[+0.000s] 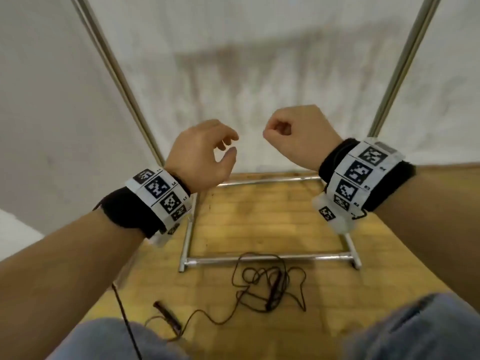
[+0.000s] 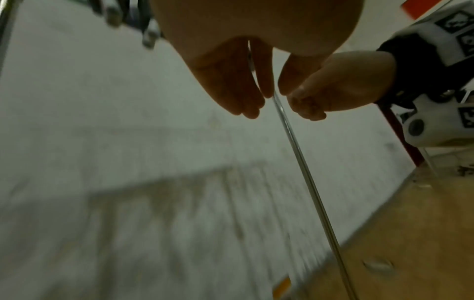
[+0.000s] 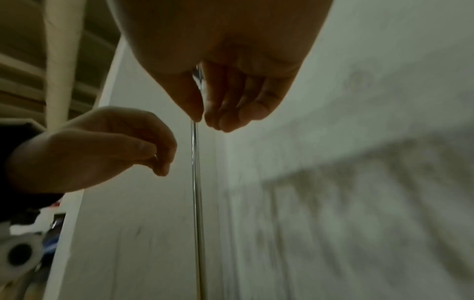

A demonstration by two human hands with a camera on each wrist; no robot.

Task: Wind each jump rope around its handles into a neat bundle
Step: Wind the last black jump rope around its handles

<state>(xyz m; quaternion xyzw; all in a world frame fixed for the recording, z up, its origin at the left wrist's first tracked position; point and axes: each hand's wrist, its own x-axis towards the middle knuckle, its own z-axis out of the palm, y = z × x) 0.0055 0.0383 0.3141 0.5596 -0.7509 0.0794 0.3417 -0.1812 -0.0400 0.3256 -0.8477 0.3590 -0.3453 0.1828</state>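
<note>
Both hands are hanging raised and holding nothing — left hand (image 1: 205, 154) loosely curled, right hand (image 1: 298, 136) fisted — so reaching down for the near handle (image 1: 167, 315) of the tangled jump rope (image 1: 267, 284) is looking wisest.

Head view: taken from above and behind both raised forearms, facing forward and down; the wooden floor (image 1: 259, 216) fills the lower half of the frame, the white wall (image 1: 259, 61) the upper half. Left wrist view: very close under the left hand (image 2: 231, 81), looking along its fingers toward the wall, with the right hand (image 2: 338, 85) entering at upper right. Right wrist view: equally close beneath the right hand, facing the same wall, the left hand at middle left. All three views share both hands and the stained wall; a thin metal pole (image 3: 197, 203) crosses each wrist frame.
</note>
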